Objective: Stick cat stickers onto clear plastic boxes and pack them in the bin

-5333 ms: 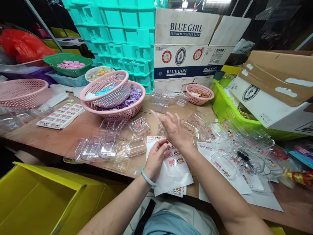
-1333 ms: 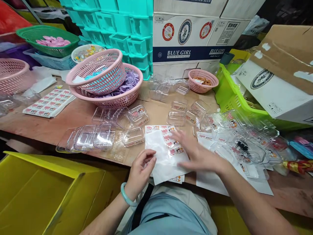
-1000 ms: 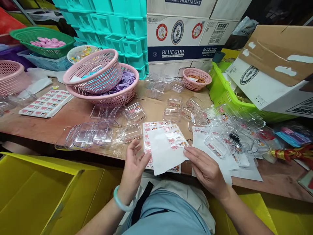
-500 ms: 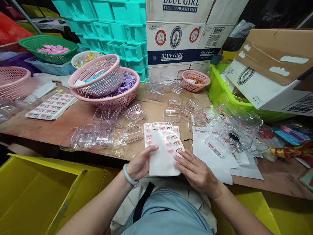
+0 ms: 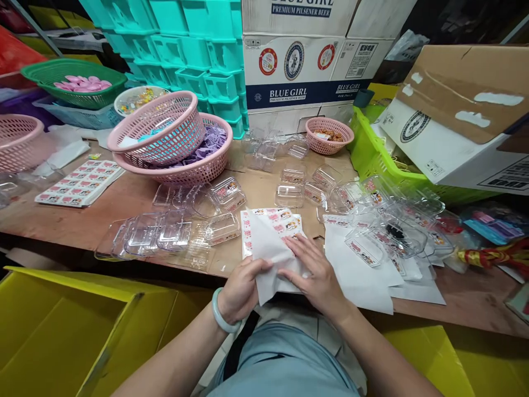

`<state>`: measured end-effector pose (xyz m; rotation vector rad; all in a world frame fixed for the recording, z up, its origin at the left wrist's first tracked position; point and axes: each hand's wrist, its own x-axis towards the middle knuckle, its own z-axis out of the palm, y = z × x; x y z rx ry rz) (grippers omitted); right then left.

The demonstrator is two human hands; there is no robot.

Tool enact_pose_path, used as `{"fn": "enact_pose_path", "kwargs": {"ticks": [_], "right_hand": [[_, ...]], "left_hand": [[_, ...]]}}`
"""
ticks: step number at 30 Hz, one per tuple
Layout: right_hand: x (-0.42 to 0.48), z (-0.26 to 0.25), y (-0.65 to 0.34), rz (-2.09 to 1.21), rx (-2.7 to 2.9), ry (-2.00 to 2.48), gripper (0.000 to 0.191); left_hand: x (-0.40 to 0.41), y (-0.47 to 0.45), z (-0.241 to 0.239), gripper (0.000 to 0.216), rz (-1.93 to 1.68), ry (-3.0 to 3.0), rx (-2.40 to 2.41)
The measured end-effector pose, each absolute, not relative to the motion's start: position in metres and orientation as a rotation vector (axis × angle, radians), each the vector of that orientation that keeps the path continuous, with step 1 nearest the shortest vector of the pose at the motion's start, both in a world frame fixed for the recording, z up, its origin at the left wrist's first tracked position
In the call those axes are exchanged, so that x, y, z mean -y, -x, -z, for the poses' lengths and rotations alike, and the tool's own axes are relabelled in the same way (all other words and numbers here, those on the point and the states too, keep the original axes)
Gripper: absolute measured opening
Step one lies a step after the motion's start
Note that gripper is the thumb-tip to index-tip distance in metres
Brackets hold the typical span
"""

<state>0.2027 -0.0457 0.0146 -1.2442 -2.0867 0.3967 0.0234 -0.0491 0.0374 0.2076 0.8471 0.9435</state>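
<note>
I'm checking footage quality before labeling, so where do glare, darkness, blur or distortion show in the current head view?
Head view: bright glare streaks the clear plastic lids, muddling their edges; head view: upper right background sinks into darkness; head view: the teal crates seem to lean, likely lens distortion; head view: left hand, right hand and sticker sheet look fairly sharp.
</note>
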Motion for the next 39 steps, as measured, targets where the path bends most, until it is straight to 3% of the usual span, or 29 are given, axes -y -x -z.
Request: {"fn": "enact_pose_path", "kwargs": {"ticks": [14, 18, 21, 27, 31, 34, 39], "right_hand": [[0.041, 0.0, -0.207, -0.349, 1.812, 1.21, 0.032], [0.04, -0.003, -0.21, -0.355, 1.942, 1.186, 0.043], [0.041, 0.0, -0.209, -0.358, 1.885, 1.174, 0.041], [0.038, 0.002, -0.207, -0.554, 1.512, 1.339, 0.019], [0.035, -0.002, -0.21, -0.681, 1.51, 1.366, 0.02], [0.036, -0.002, -0.212, -0.524, 1.806, 1.244, 0.033], [0.037, 0.003, -0.211, -0.288, 1.9, 1.128, 0.036]], "left_hand": [[0.044, -0.026, -0.034, 0.028, -0.92, -0.298, -0.915], [0.04, -0.032, -0.035, 0.025, -0.965, -0.348, -0.834], [0.035, -0.035, -0.035, 0.025, -1.002, -0.424, -0.787], [0.035, -0.035, -0.033, 0.033, -0.941, -0.453, -0.853], [0.038, -0.036, -0.033, 0.034, -0.979, -0.387, -0.866], [0.036, -0.038, -0.035, 0.033, -1.007, -0.403, -0.801], [0.032, -0.039, -0.034, 0.032, -0.985, -0.532, -0.793]]}}
